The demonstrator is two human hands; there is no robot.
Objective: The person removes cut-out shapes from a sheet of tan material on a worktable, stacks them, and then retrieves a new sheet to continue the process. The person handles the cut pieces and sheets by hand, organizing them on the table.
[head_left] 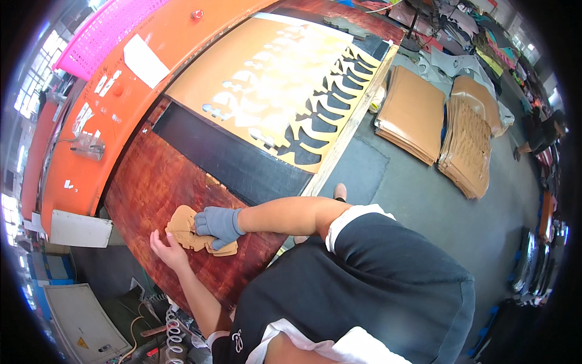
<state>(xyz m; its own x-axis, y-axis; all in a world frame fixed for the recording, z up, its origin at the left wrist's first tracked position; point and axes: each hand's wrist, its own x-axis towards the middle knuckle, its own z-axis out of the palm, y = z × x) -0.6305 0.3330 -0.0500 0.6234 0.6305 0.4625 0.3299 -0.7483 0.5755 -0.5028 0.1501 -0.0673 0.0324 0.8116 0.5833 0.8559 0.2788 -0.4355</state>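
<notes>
A small pile of tan cut sheet pieces [182, 223] with notched, curved edges lies on the reddish-brown wooden table [145, 176]. My right hand [219, 226], in a grey glove, is on top of the pile with its fingers curled over the pieces. Bare, my left hand [171, 251] touches the pile's left edge, fingers extended and a little apart. Part of the pile is hidden under the glove. Beyond it, a large tan sheet [203, 64] with several rows of cut-out openings lies on a black board [224, 161].
An orange machine beam [76, 164] spans the far left, with a pink basket [100, 36] on it. Stacks of brown sheets [412, 112] sit on the floor at right. A coiled hose [174, 333] hangs at lower left. Another person [539, 133] is at far right.
</notes>
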